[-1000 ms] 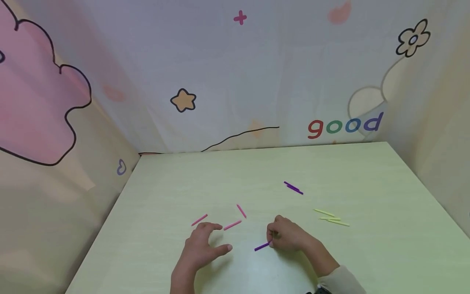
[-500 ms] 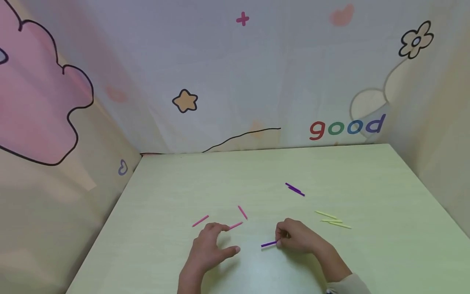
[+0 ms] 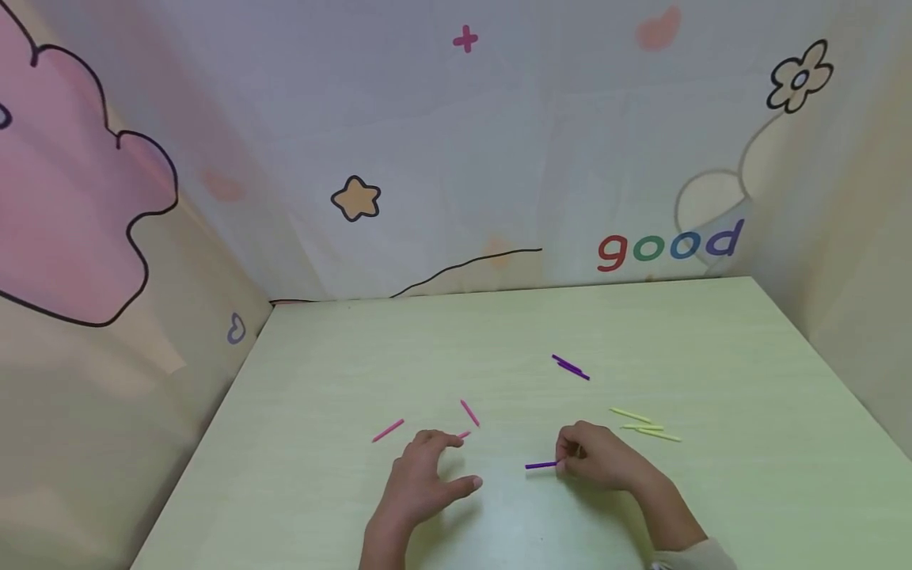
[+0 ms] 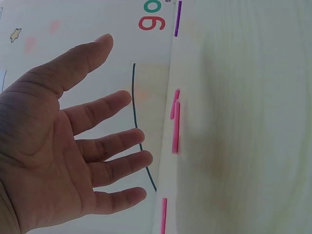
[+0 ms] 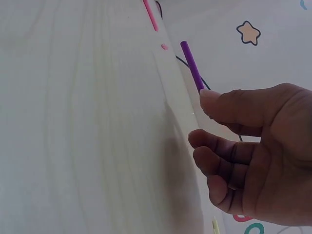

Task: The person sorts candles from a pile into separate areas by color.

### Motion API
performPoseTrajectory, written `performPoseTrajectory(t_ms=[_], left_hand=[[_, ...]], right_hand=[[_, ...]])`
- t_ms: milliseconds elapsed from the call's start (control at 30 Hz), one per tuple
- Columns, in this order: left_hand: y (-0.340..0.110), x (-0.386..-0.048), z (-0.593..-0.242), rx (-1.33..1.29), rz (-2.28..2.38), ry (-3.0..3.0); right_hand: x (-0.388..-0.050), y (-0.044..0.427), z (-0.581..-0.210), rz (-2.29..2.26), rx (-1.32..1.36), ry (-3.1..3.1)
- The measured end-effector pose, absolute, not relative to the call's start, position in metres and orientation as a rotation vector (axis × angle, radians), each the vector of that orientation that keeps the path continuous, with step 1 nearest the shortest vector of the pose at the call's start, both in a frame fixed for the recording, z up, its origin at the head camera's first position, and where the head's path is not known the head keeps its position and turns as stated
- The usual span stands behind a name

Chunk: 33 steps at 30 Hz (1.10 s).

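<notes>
Thumb and index finger of my right hand (image 3: 598, 457) pinch one end of a thin purple stick (image 3: 540, 465), which points left above the table. In the right wrist view most of this purple stick (image 5: 192, 67) juts out past the thumb, and the other fingers are bent. My left hand (image 3: 423, 483) hovers over the table, fingers spread and holding nothing. From the head, its index finger partly covers one pink stick (image 3: 465, 435). A second pink stick (image 3: 469, 412) lies just beyond it, and a third pink stick (image 3: 388, 430) lies further left.
Two purple sticks (image 3: 571, 367) lie side by side further back on the pale table (image 3: 342, 356). Several yellow sticks (image 3: 651, 432) lie together at the right. A printed cloth (image 3: 456, 158) surrounds the table at the back and sides.
Both hands have shifted to the right. The pinched purple stick has moved with the right hand and swung from slanting to nearly level. The left hand now covers more of one pink stick.
</notes>
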<state>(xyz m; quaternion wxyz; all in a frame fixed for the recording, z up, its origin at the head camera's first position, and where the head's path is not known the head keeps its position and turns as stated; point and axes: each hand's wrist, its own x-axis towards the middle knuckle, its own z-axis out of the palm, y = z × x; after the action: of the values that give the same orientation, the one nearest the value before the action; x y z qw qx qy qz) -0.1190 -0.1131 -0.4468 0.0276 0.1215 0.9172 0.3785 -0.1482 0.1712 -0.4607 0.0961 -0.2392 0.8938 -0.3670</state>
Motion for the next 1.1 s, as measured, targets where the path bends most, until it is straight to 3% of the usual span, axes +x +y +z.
performPoseTrajectory(t_ms=[1100], left_hand=[[-0.091,-0.12,-0.453,0.418,1.155,2.775]], right_hand=[[-0.148,0.195,-0.469,-1.159,-0.586,2.629]])
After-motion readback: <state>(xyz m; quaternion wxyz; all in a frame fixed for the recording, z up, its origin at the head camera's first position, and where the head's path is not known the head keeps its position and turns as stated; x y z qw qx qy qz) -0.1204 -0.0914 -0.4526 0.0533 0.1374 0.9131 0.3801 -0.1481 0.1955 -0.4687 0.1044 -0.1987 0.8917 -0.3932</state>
